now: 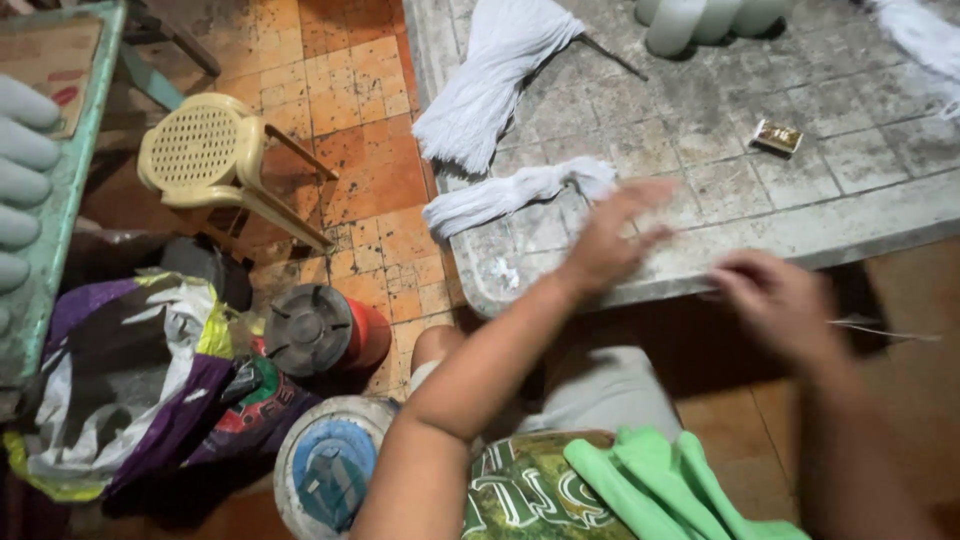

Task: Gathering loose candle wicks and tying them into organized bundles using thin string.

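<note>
Across the tiled table (700, 130), a white thread bundle (515, 195) lay lengthwise just left of the open-fingered left hand (612, 240), right hand (775, 305) farther off, its grip blurred.

Cream plastic chair (205, 160) on orange tiled floor (350, 90), upturned red container (320, 330), crumpled purple bag (130, 380), small packet (777, 137)

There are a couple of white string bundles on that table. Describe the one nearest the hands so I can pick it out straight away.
Start at the grey tiled table and go to its near left corner. The small white string bundle lies there on its side, just left of the blurred left hand. Unlike the large white bundle farther up the table, it is thin, lies almost flat across the corner, and its frayed end overhangs the left edge.
</note>
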